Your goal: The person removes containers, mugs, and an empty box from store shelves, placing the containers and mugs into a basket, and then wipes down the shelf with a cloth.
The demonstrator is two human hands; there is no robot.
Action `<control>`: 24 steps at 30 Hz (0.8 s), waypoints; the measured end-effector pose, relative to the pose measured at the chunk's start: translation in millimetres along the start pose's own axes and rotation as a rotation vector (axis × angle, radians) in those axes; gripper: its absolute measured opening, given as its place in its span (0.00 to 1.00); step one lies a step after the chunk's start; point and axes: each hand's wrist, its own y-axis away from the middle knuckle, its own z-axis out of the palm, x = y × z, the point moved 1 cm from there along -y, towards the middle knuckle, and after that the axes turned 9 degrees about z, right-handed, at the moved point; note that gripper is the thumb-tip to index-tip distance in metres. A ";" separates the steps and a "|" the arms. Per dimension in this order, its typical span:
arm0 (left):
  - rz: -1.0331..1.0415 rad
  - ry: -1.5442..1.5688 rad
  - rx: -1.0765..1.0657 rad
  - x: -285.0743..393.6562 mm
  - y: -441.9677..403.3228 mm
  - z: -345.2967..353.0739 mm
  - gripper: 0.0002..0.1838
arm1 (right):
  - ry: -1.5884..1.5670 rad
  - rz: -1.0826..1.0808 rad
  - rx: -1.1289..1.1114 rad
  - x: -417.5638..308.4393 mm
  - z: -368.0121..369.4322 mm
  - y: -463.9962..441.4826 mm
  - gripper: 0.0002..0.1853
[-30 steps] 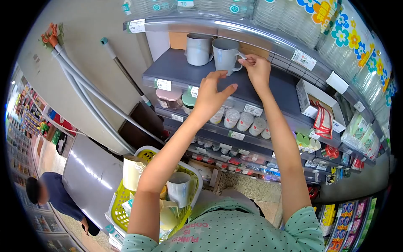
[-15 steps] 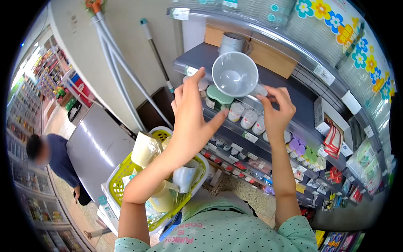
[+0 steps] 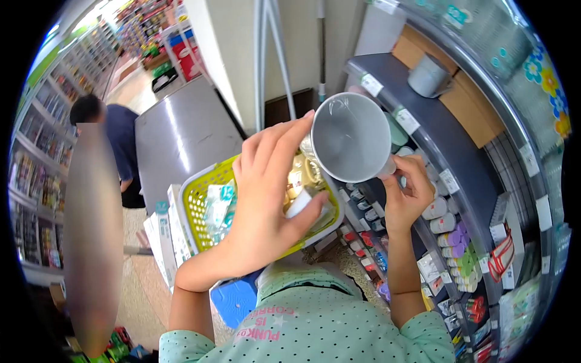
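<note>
A grey mug [image 3: 351, 138] is held up in front of me, its open mouth turned toward me. My right hand [image 3: 410, 192] pinches its handle at the lower right. At the mug's left side, my left hand [image 3: 266, 184] has its fingers stretched out and its thumb apart. Its fingertips come close to the rim; whether they touch is unclear. Below them, a yellow-green basket [image 3: 195, 202] holds a teal-and-white packet [image 3: 221, 209] and gold-wrapped goods [image 3: 302, 172], partly hidden by my left hand.
Another grey mug [image 3: 427, 77] stands on the dark shelf [image 3: 393, 81], beside a cardboard box [image 3: 477, 112]. Lower shelves carry lidded jars [image 3: 442, 222]. To the left are a metal counter [image 3: 187, 130] and a person [image 3: 124, 145]. A blue stool [image 3: 239, 302] sits below the basket.
My view has swung left toward the counter and basket. The mug, with my right hand on its handle, has come nearer and now overlaps the basket's edge. My left hand has moved closer to it.
</note>
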 end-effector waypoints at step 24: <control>-0.715 -0.003 0.243 -178.1 130.2 -15.7 0.47 | 0.126 0.353 -0.763 8.4 193.0 79.2 0.13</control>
